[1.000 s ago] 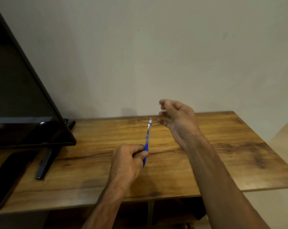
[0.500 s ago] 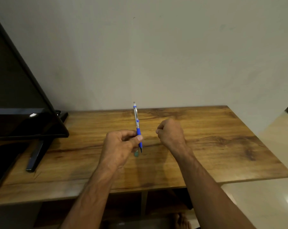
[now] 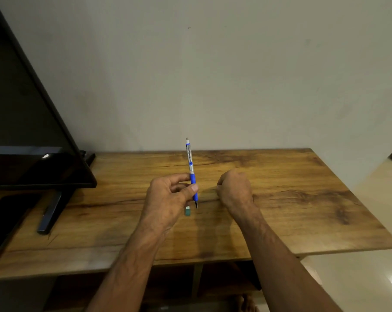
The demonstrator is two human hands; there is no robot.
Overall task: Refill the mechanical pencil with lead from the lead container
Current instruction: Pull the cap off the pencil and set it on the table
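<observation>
My left hand (image 3: 170, 197) pinches a blue and silver mechanical pencil (image 3: 191, 170) by its blue grip. The pencil stands nearly upright over the wooden table (image 3: 291, 199), dark tip down and white eraser end up. A small green lead container (image 3: 187, 211) lies on the table just under the tip, partly hidden by my left hand. My right hand (image 3: 234, 190) is curled into a fist a little to the right of the pencil, low over the table. Nothing shows in it and its fingertips are hidden.
A black monitor (image 3: 28, 131) on a stand (image 3: 52, 212) fills the left side. A dark flat device (image 3: 3, 219) lies at the table's left front. A plain wall rises behind the table. The table's right edge drops to a pale floor (image 3: 359, 284).
My right hand came down from the pencil's top end and curled into a fist near the table. My left hand turned the pencil from a slant to nearly upright.
</observation>
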